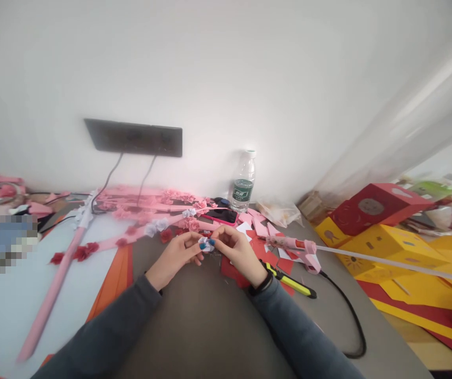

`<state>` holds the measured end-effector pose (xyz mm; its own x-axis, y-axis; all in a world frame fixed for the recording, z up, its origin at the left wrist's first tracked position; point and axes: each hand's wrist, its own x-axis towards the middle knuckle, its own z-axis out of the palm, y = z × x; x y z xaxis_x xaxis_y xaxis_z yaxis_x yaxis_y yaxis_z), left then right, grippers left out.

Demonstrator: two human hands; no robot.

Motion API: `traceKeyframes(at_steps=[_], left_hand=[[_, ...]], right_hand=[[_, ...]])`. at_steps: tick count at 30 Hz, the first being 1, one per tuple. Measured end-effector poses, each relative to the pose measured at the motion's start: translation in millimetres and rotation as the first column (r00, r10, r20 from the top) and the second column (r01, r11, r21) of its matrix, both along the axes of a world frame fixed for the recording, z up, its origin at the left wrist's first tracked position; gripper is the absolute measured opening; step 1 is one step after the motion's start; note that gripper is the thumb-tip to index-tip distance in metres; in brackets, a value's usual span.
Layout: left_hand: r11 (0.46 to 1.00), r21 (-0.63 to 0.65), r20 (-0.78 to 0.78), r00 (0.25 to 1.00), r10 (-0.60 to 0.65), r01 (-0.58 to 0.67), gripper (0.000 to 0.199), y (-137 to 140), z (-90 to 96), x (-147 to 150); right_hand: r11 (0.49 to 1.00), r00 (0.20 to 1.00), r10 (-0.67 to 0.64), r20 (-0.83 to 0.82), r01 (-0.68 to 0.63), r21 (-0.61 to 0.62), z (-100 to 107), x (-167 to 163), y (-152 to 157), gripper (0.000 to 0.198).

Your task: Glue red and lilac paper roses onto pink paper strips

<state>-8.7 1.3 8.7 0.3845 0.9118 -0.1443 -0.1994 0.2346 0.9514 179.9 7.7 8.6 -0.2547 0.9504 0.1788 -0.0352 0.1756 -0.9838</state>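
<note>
Between the fingertips of both hands is a small white paper flower [207, 244], partly hidden by the thumbs. My left hand [178, 256] pinches it from the left, and my right hand [239, 252] pinches it from the right. Both are held above the grey table [194, 326]. Close behind them lie pink paper strips carrying pink, red and white paper flowers [155, 227]. Red paper pieces [235, 271] are spread under and beside my right hand. A yellow and black utility knife [292, 281] lies just right of my right wrist.
A pink glue gun [308, 255] with a long glue stick and black cord lies at right. A water bottle [243, 181] stands by the wall behind a phone [221, 215]. Yellow boxes [391, 250] and a red box [383, 205] fill the right. A pink rolled tube [52, 295] lies on white board at left.
</note>
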Motion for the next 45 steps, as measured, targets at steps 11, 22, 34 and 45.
traceKeyframes(at_steps=[11, 22, 34, 45], left_hand=[[0.989, 0.148, -0.059, 0.998, 0.023, -0.014, 0.056, 0.4, -5.2, -3.0], [0.979, 0.205, -0.067, 0.998, 0.011, 0.003, 0.056, -2.3, -1.8, -2.9], [0.971, 0.225, -0.084, 0.994, -0.065, 0.082, 0.052, -2.8, 0.0, -4.8], [0.988, 0.144, -0.038, 0.998, -0.051, 0.056, 0.054, -1.4, -1.5, -3.8]], right_hand=[[0.989, 0.994, 0.079, -0.081, -0.088, -0.115, 1.3, 2.2, 1.9, 0.042], [0.967, 0.981, 0.132, -0.139, -0.158, -0.199, 2.2, 5.2, 0.4, 0.042], [0.866, 0.911, 0.191, -0.366, -0.332, -0.374, 4.3, 7.9, -2.2, 0.039], [0.918, 0.944, 0.184, -0.272, -0.264, -0.295, 1.2, 6.0, -1.6, 0.035]])
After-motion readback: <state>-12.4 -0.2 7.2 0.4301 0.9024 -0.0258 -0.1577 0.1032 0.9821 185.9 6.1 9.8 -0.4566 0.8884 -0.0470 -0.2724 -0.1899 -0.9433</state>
